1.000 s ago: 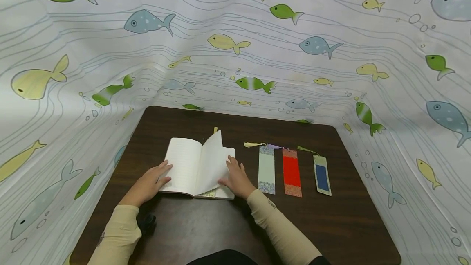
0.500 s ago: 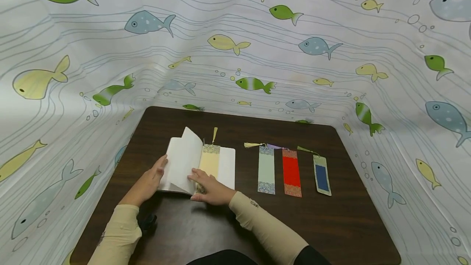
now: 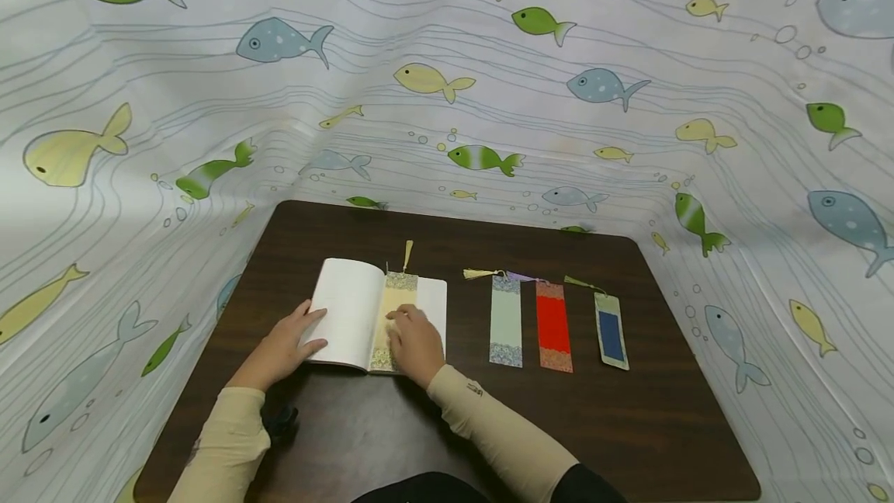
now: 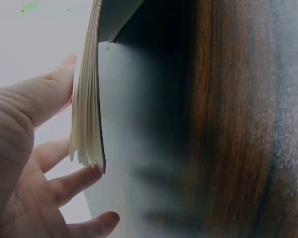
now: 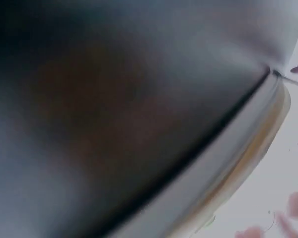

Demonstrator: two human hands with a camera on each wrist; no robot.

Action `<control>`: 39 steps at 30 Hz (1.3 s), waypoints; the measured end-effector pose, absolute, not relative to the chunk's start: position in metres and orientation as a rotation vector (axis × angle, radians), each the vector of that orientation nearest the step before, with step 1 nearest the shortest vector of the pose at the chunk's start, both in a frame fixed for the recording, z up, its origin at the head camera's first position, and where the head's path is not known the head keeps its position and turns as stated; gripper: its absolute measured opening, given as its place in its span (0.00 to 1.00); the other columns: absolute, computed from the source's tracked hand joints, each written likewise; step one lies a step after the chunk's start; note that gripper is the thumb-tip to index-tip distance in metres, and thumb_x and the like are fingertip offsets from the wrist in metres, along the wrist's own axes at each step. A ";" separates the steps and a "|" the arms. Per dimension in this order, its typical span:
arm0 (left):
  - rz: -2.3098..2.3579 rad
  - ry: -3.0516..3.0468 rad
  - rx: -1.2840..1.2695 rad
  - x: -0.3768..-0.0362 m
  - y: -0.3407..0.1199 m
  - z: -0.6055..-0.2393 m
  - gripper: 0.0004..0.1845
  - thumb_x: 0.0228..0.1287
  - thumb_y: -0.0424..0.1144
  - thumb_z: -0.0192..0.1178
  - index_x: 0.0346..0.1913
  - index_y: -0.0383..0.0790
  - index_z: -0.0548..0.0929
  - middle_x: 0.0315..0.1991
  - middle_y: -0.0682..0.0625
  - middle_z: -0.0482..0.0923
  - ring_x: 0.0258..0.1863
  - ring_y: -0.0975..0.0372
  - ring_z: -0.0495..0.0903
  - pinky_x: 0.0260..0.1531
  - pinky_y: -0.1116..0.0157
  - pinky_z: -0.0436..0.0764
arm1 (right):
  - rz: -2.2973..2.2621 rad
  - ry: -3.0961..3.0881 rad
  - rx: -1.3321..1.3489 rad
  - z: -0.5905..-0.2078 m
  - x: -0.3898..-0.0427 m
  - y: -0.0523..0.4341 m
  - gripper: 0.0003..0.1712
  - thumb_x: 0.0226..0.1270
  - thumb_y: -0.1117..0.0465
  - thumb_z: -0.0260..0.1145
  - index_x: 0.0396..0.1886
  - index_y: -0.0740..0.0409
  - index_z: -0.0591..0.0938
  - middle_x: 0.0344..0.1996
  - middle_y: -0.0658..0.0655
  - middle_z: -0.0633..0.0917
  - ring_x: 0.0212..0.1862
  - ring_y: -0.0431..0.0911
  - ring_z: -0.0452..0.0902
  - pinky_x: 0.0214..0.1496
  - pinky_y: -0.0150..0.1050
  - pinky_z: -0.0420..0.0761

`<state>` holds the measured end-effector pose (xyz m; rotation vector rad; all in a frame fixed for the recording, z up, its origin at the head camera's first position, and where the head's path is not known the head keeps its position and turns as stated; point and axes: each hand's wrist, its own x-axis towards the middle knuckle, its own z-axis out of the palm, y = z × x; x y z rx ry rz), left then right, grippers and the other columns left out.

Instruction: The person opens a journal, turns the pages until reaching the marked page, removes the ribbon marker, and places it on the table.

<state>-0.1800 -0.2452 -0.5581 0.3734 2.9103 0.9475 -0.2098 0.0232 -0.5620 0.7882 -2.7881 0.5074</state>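
Note:
An open notebook lies on the table with a blank left page up. On its right side lies a yellow bookmark with patterned ends, its tassel sticking out past the top edge. My right hand is over the bookmark, fingers loosely bent; whether they touch it is hidden. My left hand rests at the notebook's left edge. In the left wrist view its thumb lies against the page and a fingertip meets the corner of the page stack. The right wrist view shows mainly a blurred dark area and the notebook's edge.
To the right lie a pale green bookmark, a red bookmark and a smaller blue-centred bookmark, all tasselled. A small black object is near the left forearm. A fish-print cloth surrounds the dark wooden table.
A page has turned over from right to left, uncovering the yellow bookmark. My right hand went left with it, then back right over the bookmark. My left hand stays at the left edge.

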 end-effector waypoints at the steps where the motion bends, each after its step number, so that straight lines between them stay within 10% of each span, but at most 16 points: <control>1: 0.947 2.903 0.365 -0.180 -0.246 -0.558 0.32 0.70 0.43 0.65 0.71 0.30 0.70 0.73 0.20 0.53 0.67 0.24 0.60 0.58 0.28 0.65 | 0.501 -2.817 0.672 -0.562 -0.211 0.024 0.20 0.72 0.54 0.68 0.60 0.55 0.82 0.49 0.57 0.82 0.48 0.50 0.81 0.41 0.41 0.83; 10: 0.977 2.853 0.314 -0.178 -0.246 -0.555 0.34 0.72 0.45 0.63 0.73 0.30 0.67 0.73 0.19 0.52 0.69 0.26 0.58 0.62 0.30 0.63 | 0.501 -3.124 0.392 -0.567 -0.218 0.008 0.49 0.62 0.38 0.74 0.71 0.66 0.70 0.44 0.68 0.78 0.42 0.57 0.77 0.34 0.47 0.80; 19: 0.994 2.811 0.315 -0.176 -0.248 -0.556 0.34 0.72 0.42 0.63 0.73 0.29 0.67 0.73 0.20 0.54 0.70 0.27 0.58 0.63 0.31 0.62 | 1.119 -3.099 0.371 -0.565 -0.224 0.025 0.47 0.62 0.65 0.77 0.76 0.69 0.63 0.48 0.69 0.65 0.33 0.48 0.70 0.34 0.40 0.77; 39: 1.040 2.822 0.339 -0.177 -0.247 -0.548 0.34 0.70 0.41 0.65 0.72 0.28 0.67 0.73 0.22 0.55 0.70 0.29 0.58 0.65 0.32 0.62 | 0.820 -3.142 0.174 -0.573 -0.233 0.133 0.41 0.68 0.63 0.72 0.74 0.75 0.64 0.50 0.70 0.69 0.47 0.58 0.63 0.41 0.48 0.71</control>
